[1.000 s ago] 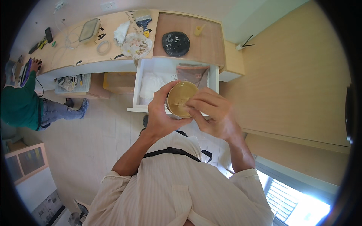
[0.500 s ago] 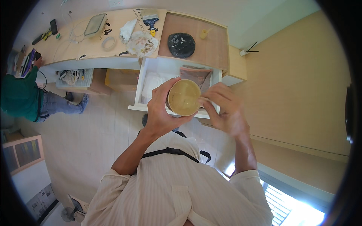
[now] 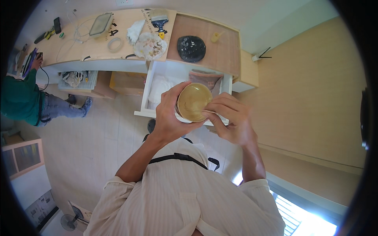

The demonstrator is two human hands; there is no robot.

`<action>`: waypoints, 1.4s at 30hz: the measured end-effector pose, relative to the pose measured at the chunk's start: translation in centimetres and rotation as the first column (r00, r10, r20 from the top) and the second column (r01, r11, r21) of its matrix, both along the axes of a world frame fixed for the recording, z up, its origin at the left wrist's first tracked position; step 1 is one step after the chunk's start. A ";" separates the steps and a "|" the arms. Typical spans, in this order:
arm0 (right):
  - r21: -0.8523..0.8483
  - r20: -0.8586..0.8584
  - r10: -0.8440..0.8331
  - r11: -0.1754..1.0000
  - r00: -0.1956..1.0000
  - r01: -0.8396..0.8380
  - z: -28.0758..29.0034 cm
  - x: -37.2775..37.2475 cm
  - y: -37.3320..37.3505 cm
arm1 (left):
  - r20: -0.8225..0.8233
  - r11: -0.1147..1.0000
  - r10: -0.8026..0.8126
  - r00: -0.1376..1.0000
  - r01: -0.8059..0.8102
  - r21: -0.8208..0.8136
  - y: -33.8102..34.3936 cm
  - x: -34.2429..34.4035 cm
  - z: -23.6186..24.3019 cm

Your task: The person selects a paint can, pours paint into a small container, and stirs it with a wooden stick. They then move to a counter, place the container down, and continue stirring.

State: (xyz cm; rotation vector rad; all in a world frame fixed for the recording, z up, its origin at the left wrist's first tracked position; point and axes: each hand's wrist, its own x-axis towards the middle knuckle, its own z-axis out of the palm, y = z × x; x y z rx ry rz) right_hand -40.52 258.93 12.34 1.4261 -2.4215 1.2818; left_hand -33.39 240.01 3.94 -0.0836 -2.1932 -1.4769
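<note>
In front of my chest, my left hand (image 3: 170,112) is wrapped round a round tan cup (image 3: 194,101), its mouth turned up toward me. The inside looks yellowish and shiny, with a streak across the bottom. My right hand (image 3: 233,120) is at the cup's right rim, thumb and fingers pinched together. A thin pale edge shows between those fingertips, too small to name. Below the cup, an open white drawer (image 3: 142,113) holds a greyish-brown cloth with an orange edge (image 3: 206,80) and white material (image 3: 159,88) beside it.
On the counter lie a black dish (image 3: 191,48), a small yellow cup (image 3: 215,37), a broad brush (image 3: 159,21), a stained white plate (image 3: 151,46) and a tape roll (image 3: 115,45). A person in green (image 3: 21,100) works at the far left. A wooden panel (image 3: 307,94) stands at right.
My right hand has moved slightly left and down, its fingertips now over the cup's rim. My left hand still holds the cup, which has shifted slightly right.
</note>
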 end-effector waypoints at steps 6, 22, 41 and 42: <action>-0.032 -0.145 -0.009 0.999 0.989 0.005 0.2 -1.6 -0.4 | 0.018 0.998 -0.056 0.998 0.056 0.001 0.3 -0.6 0.4; -0.096 0.104 -0.304 0.945 0.947 0.313 -1.9 2.2 -0.6 | 0.004 0.995 0.043 0.999 -0.042 -0.094 0.4 -0.8 0.0; 0.000 -0.085 -0.120 0.993 0.989 0.120 0.0 3.0 0.8 | -0.006 0.991 -0.096 0.995 0.096 0.094 0.5 1.2 -0.6; -0.010 -0.063 -0.059 0.998 0.996 0.059 0.3 3.3 0.6 | -0.003 0.991 -0.096 0.995 0.095 0.094 0.6 1.4 -0.5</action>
